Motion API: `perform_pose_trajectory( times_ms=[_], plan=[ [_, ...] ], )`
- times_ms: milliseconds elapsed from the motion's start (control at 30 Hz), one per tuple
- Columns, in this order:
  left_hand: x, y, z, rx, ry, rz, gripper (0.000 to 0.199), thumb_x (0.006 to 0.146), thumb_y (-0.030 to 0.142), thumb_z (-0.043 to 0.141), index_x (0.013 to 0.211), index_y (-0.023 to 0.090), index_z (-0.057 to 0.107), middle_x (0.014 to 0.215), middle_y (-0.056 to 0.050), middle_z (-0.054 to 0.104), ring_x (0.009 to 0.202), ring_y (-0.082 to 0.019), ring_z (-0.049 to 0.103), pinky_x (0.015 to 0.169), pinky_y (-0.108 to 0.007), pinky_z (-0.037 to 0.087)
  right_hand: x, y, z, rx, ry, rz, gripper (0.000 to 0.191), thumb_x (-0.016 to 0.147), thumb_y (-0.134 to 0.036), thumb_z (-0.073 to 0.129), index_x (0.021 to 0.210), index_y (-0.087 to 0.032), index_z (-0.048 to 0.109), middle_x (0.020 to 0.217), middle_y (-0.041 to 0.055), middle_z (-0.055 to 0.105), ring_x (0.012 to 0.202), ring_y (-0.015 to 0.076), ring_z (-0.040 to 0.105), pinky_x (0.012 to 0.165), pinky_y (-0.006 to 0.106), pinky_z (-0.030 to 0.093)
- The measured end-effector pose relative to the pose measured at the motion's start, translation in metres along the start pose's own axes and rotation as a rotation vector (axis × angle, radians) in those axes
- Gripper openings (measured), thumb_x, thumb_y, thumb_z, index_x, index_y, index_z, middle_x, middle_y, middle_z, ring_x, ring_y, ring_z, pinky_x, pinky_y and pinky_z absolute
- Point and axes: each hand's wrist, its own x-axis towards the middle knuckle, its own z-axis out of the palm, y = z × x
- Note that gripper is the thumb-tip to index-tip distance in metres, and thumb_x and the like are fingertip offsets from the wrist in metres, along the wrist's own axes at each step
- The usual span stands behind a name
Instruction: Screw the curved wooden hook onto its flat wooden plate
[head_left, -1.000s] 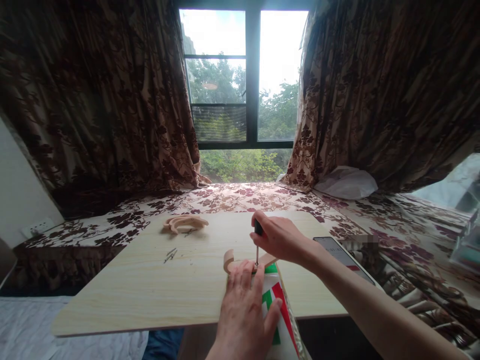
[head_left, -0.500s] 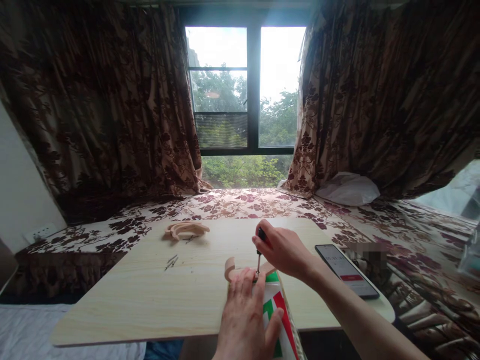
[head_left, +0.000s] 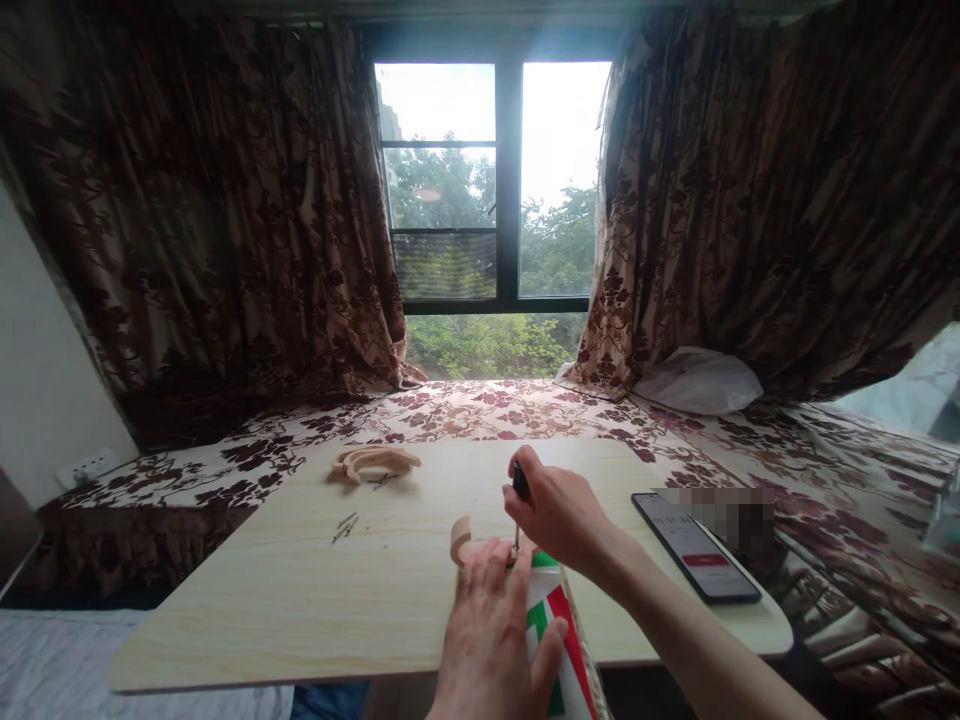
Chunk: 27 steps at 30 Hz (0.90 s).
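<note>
My right hand [head_left: 566,510] is closed round the black handle of a screwdriver [head_left: 519,482]. The shaft points straight down, and its tip meets a small metal part beside my left fingertips. Flat and with fingers stretched, my left hand [head_left: 491,630] presses on a curved light-wood piece [head_left: 460,538] and on a packet with green, white and red print [head_left: 568,620]. The wood's curled end shows left of my fingers; its middle is hidden under them. Whatever the tip turns in is too small to make out.
A pale wooden table [head_left: 300,600] carries more curved wood pieces [head_left: 375,462] at the back left, with several screws [head_left: 346,527] nearer. A phone [head_left: 696,548] lies by the right edge. Beyond are a flower-patterned ledge [head_left: 480,408] and a white plastic bag [head_left: 701,380].
My right hand and the screwdriver handle have sunk slightly, the fingers turned a little round the handle. My left hand stays in place. The whole view has shifted slightly.
</note>
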Motion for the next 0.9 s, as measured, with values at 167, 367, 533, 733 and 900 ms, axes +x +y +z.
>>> perform_pose_trajectory(
  times_ms=[167, 367, 533, 733, 900],
  plan=[
    [0.0001, 0.0013, -0.0015, 0.002, -0.021, -0.019, 0.058, 0.083, 0.044, 0.043, 0.134, 0.016, 0.041, 0.137, -0.015, 0.043, 0.128, -0.031, 0.036, 0.105, -0.052, 0.034, 0.0017, -0.0016, 0.0013, -0.016, -0.002, 0.002, 0.016, 0.086, -0.028, 0.042, 0.098, -0.019, 0.047, 0.069, 0.0034, 0.066, 0.057, 0.0167, 0.056, 0.052, 0.026, 0.021],
    [0.0005, 0.0022, -0.0029, 0.016, -0.031, -0.012, 0.059, 0.083, 0.045, 0.042, 0.134, 0.014, 0.041, 0.137, -0.016, 0.042, 0.129, -0.032, 0.035, 0.105, -0.054, 0.033, 0.0015, -0.0015, 0.0024, -0.019, 0.002, 0.008, 0.015, 0.086, -0.028, 0.043, 0.098, -0.019, 0.047, 0.07, 0.0032, 0.067, 0.059, 0.0172, 0.057, 0.052, 0.026, 0.021],
    [0.0023, 0.0026, -0.0072, 0.016, -0.083, -0.034, 0.059, 0.084, 0.045, 0.04, 0.133, 0.014, 0.042, 0.138, -0.016, 0.041, 0.13, -0.032, 0.034, 0.106, -0.054, 0.031, 0.0022, -0.0003, 0.0029, -0.019, 0.0, 0.02, 0.015, 0.086, -0.028, 0.043, 0.097, -0.019, 0.047, 0.07, 0.0036, 0.067, 0.059, 0.0176, 0.057, 0.051, 0.026, 0.021],
    [0.0007, 0.0021, -0.0052, 0.008, -0.022, -0.019, 0.058, 0.084, 0.045, 0.042, 0.134, 0.016, 0.04, 0.137, -0.015, 0.043, 0.129, -0.031, 0.036, 0.105, -0.053, 0.033, 0.0026, -0.0003, 0.003, -0.015, 0.003, 0.017, 0.015, 0.085, -0.028, 0.042, 0.096, -0.02, 0.046, 0.068, 0.003, 0.066, 0.058, 0.0172, 0.057, 0.051, 0.025, 0.021],
    [0.0, 0.0021, -0.0025, 0.009, 0.008, -0.004, 0.058, 0.083, 0.043, 0.044, 0.134, 0.016, 0.039, 0.135, -0.014, 0.045, 0.127, -0.031, 0.037, 0.104, -0.054, 0.035, 0.003, -0.0007, 0.0029, -0.016, -0.001, 0.018, 0.015, 0.085, -0.028, 0.042, 0.097, -0.02, 0.046, 0.069, 0.0032, 0.066, 0.058, 0.0169, 0.057, 0.051, 0.025, 0.021]
  ],
)
